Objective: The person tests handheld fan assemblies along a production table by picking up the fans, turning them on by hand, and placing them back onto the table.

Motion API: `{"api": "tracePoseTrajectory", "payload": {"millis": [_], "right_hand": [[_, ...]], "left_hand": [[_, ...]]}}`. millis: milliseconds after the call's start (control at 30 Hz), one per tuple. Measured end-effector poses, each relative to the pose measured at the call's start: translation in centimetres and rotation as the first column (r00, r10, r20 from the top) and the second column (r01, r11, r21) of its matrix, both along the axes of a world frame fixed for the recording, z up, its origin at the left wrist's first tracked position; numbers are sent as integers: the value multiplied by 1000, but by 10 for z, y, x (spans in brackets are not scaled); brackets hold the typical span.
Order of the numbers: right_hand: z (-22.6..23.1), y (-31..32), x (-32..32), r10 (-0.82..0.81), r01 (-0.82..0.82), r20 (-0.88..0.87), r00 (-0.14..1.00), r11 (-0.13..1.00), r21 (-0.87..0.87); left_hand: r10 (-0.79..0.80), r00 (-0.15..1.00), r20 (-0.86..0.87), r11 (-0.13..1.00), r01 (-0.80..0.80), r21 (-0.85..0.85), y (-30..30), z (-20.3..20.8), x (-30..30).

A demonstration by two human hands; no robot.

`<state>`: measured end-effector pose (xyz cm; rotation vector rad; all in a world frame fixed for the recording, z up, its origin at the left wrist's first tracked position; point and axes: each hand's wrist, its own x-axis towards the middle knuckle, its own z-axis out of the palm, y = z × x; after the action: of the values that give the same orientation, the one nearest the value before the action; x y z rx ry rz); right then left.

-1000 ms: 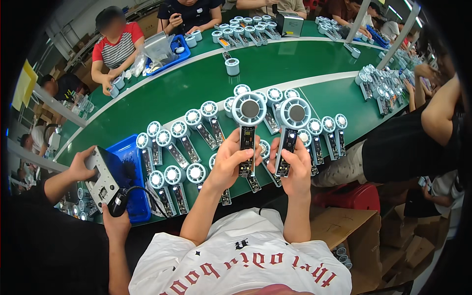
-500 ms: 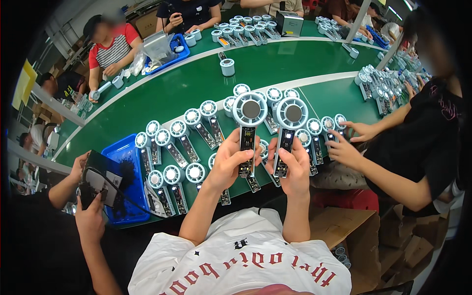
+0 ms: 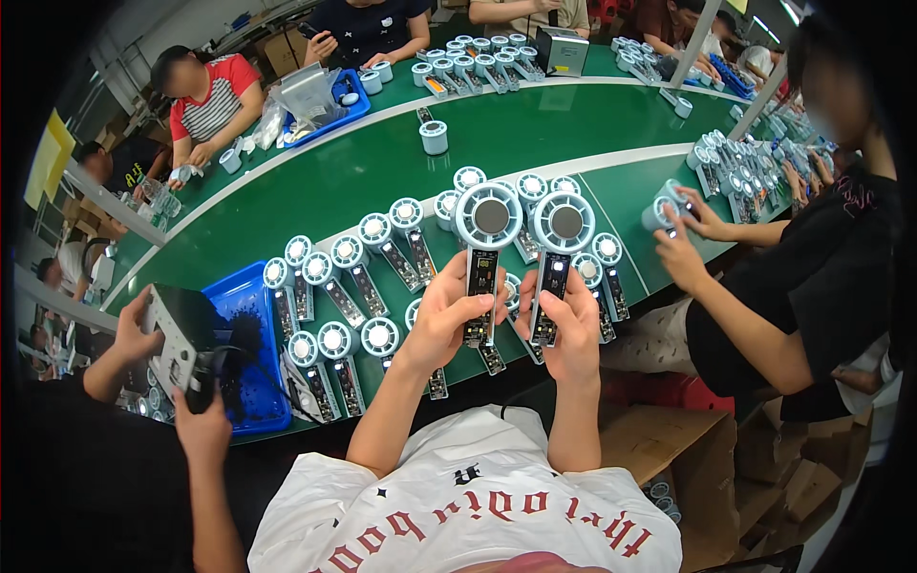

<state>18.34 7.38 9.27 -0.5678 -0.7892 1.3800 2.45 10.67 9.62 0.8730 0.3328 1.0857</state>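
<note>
My left hand (image 3: 445, 313) is wrapped round the handle of a half-assembled handheld fan (image 3: 490, 218), its thumb on the exposed dark circuit board. A matching fan (image 3: 562, 223) is gripped in my right hand (image 3: 569, 321), thumb pressed against the board. Both fans stand upright side by side, with light blue ring-shaped heads and dark round centres; small lights show on their boards. Beyond and to the left, rows of similar fans (image 3: 346, 250) lie on the green table (image 3: 315, 164), boards facing up. A few more fans (image 3: 606, 248) lie just right of my right hand.
At left, a co-worker's hands hold a metal-faced box (image 3: 177, 334) over a blue tray (image 3: 277, 406) with small dark pieces. The co-worker at right handles fans (image 3: 661, 208). One fan (image 3: 434, 137) lies across the table's middle. Cardboard boxes (image 3: 659, 435) stand at lower right.
The co-worker at right has lifted fans off the table beside my right hand and moved them away. The left co-worker's box has turned and tilted. My hands hold nearly still.
</note>
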Motion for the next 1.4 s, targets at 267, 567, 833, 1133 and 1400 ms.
{"api": "tracePoseTrajectory", "payload": {"millis": [267,567,833,1133,1400], "right_hand": [[1,1,0,4,-4,-14,1000,1000,-13],[0,0,0,18,-18,-30,999,1000,21],[0,1,3,44,-45,-61,997,999,-9],[5,3,8,2,-3,-28,1000,1000,-29],[0,19,25,-38,38,1,999,996,-77]], "left_hand": [[19,1000,4,1000,-19,-21,0,2,1],[11,1000,-3,999,-11,-32,1,0,0],[-8,1000,0,1000,8,-21,2,0,1],[-13,1000,16,999,13,-31,5,0,8],[18,1000,9,999,-18,-45,6,3,5]]}}
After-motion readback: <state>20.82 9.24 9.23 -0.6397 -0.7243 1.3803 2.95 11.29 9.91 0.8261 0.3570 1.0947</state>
